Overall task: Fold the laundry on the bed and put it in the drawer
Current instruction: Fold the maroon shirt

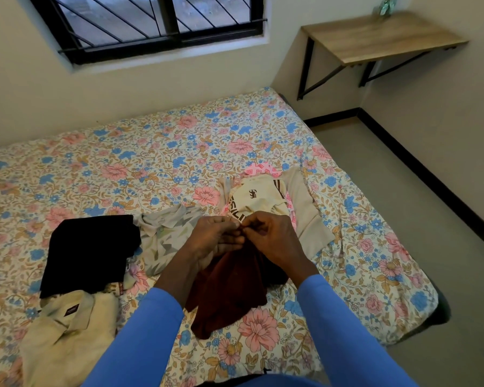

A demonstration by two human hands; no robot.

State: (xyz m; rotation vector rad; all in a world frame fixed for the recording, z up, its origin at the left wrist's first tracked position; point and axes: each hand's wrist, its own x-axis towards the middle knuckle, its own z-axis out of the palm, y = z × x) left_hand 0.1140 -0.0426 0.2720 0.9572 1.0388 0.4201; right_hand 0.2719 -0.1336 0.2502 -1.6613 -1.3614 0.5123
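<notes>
- Laundry lies scattered over the near half of the bed (123, 163), which is covered by a flowered sheet.
- The left hand (215, 238) and right hand (274, 241) meet fingertip to fingertip above the middle of the near edge. Both arms are in blue sleeves (347, 331).
- A dark red garment (229, 289) hangs from the two hands. Its top edge is bunched between their fingers and thumbs, and the rest drops below the palms onto the sheet toward the near edge.
- The left fingers close on the cloth from the left side, and the right fingers curl and pinch it at the tips with the knuckles up.
- A black garment (92, 252), folded flat, lies toward the left edge, apart from the hands.
- A cream shirt (67, 325) with a label at its collar sits by the near left corner, touching the black garment's near side.
- A pale patterned shirt (165, 236) lies crumpled between the black garment and the left hand.
- A pile of cream and pink clothes (263, 196) rests just beyond the hands, toward the right edge.
- A wooden shelf (380, 37) is fixed to the wall past the far right corner, and a barred window (157, 20) stands above the far edge.
</notes>
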